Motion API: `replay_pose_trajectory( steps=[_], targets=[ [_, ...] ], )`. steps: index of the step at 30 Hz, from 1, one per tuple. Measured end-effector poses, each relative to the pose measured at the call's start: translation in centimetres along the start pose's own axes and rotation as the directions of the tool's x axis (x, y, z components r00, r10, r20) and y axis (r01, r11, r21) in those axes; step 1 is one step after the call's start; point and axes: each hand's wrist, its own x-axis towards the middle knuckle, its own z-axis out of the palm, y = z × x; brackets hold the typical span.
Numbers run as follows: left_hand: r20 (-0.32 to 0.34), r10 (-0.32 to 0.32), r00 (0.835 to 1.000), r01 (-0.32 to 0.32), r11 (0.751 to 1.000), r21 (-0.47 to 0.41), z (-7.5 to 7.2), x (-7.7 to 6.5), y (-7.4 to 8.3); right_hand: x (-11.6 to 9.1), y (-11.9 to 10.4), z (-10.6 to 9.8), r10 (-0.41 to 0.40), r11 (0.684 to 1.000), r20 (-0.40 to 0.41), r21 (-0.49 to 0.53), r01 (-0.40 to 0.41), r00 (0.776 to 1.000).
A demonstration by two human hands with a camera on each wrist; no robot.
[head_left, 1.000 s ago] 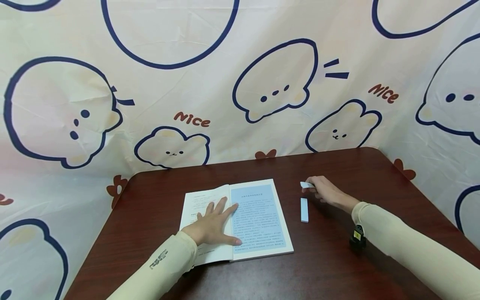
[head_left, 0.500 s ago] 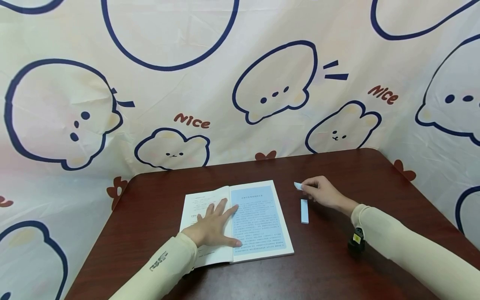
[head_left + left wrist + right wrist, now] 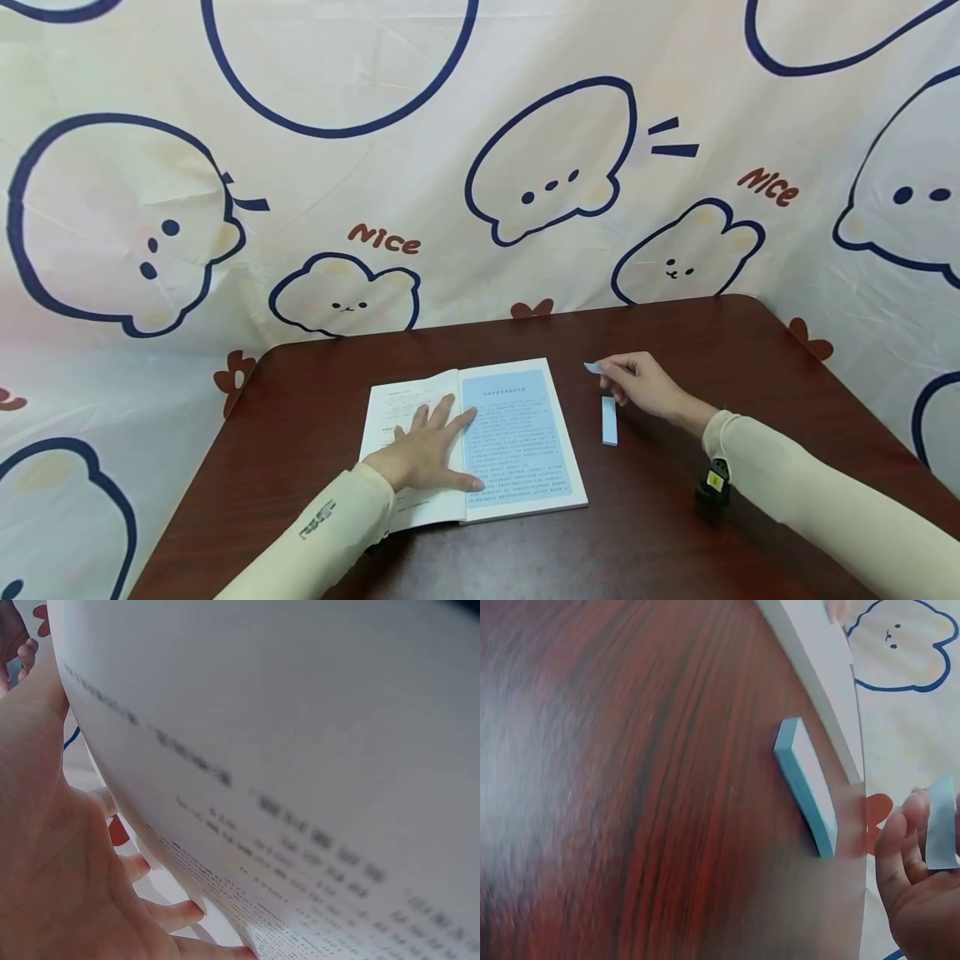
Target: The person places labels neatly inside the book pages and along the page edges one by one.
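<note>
An open book (image 3: 517, 450) lies on the table, its right page printed with a light blue panel. My left hand (image 3: 423, 454) rests on it with fingers spread, over the left page and the fold. Right of the book, my right hand (image 3: 648, 385) pinches a small pale blue sticky note (image 3: 592, 367) above the table. In the right wrist view this note (image 3: 941, 825) hangs between thumb and fingers. Just below that hand lies a narrow light blue sticky note pad (image 3: 609, 422), its thick blue side (image 3: 804, 796) showing in the right wrist view.
The dark reddish-brown table (image 3: 540, 558) runs back to a pale cloth backdrop (image 3: 450, 192) with blue-outlined cartoon figures. A small black device with a yellow label (image 3: 714, 482) sits under the right sleeve. The book's edge (image 3: 817, 682) stands close to the pad.
My right hand has shifted slightly left with the sticky note, which sticks out further toward the book. My left hand, the book and the pad have stayed in place.
</note>
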Motion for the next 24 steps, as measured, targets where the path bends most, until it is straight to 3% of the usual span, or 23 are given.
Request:
replay_pose_trajectory(
  steps=[10,18,24],
  targets=[
    [0.000,0.001,1.000,-0.001,1.000,0.001,-0.2,0.1,0.0,0.0,-1.1,-0.3,0.149,0.988,0.017,0.048,-0.150,0.989],
    [0.001,-0.002,1.000,0.002,1.000,0.000,-0.4,0.1,0.1,0.2,-1.3,-0.3,0.184,0.979,0.024,0.084,-0.186,0.983],
    [0.003,-0.004,1.000,0.004,1.000,0.000,-0.3,0.1,0.0,0.4,-1.6,-0.1,0.183,0.982,0.022,0.047,-0.183,0.983]
  ],
)
